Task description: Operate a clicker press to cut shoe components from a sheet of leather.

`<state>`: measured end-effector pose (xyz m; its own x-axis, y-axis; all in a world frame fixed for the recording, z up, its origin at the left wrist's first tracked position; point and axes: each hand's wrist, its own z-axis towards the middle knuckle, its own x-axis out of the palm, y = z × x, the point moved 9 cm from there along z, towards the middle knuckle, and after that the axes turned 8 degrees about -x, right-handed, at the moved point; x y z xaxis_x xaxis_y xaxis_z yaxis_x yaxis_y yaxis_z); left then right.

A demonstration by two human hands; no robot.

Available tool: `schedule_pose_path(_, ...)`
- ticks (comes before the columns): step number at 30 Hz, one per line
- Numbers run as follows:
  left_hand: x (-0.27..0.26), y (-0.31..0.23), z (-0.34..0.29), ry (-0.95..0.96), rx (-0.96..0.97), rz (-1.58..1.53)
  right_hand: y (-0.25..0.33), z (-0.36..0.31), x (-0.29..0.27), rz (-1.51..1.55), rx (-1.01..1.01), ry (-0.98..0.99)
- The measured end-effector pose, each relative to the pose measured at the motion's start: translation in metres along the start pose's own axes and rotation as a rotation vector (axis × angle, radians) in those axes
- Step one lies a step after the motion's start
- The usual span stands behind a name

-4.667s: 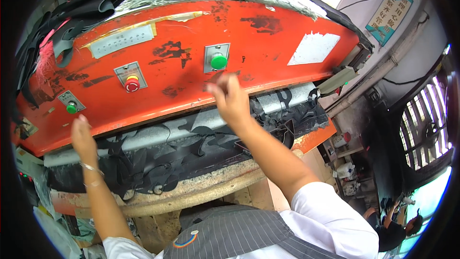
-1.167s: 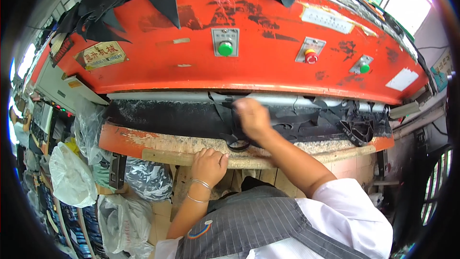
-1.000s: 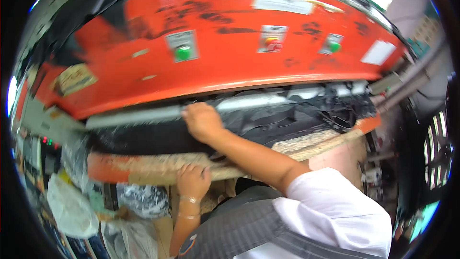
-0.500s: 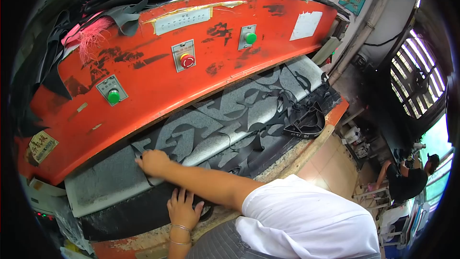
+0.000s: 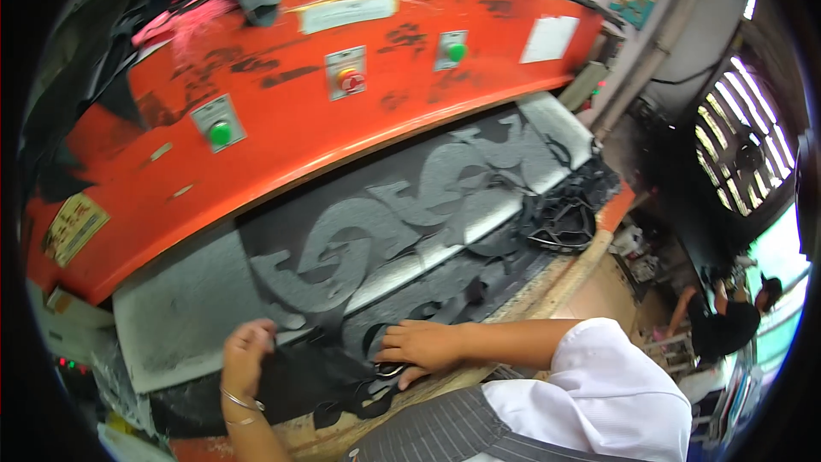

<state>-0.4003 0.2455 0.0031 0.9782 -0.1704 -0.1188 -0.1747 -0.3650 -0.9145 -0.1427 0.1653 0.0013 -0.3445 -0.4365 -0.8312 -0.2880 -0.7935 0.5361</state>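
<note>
My left hand, with bracelets at its wrist, is raised over the near-left edge of the pale grey cutting board. Its fingers are curled and blurred, and whatever they hold cannot be made out. Close beside them lies black sheet material. My right hand is at the board's front side, with fingers and thumb around a dark piece with a shiny curved rim, partly hidden by the fingers. On the board lies a cut black sheet, with curved openings that show grey through them.
An orange press spans the far side, with two green buttons and a red one. Black scraps and a black cutting die lie along the front right. Another person sits at the far right.
My right hand has left the board and moved right to the front edge. The left hand has moved left and up. Loose black pieces have gone from the board, exposing curved grey shapes.
</note>
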Motion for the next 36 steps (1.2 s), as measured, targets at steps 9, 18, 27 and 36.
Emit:
schedule_pose_path(9, -0.056, -0.004, 0.153, -0.490, -0.243, 0.051, -0.225, -0.108, -0.161, -0.139, 0.768, -0.483)
schedule_pose_path(18, -0.013, -0.054, 0.147, -0.772, -0.055, 0.970, -0.383, -0.304, -0.289, -0.279, 1.378, -0.766)
schedule_pose_path(27, -0.006, -0.053, 0.129, -0.839, -0.219, 0.983, -0.436, -0.326, -0.315, -0.062, 1.514, -0.359)
schedule_pose_path(36, 0.006, -0.051, 0.112, -0.889, -0.404, 0.913, -0.440, -0.318, -0.320, -0.187, 1.543, -0.183)
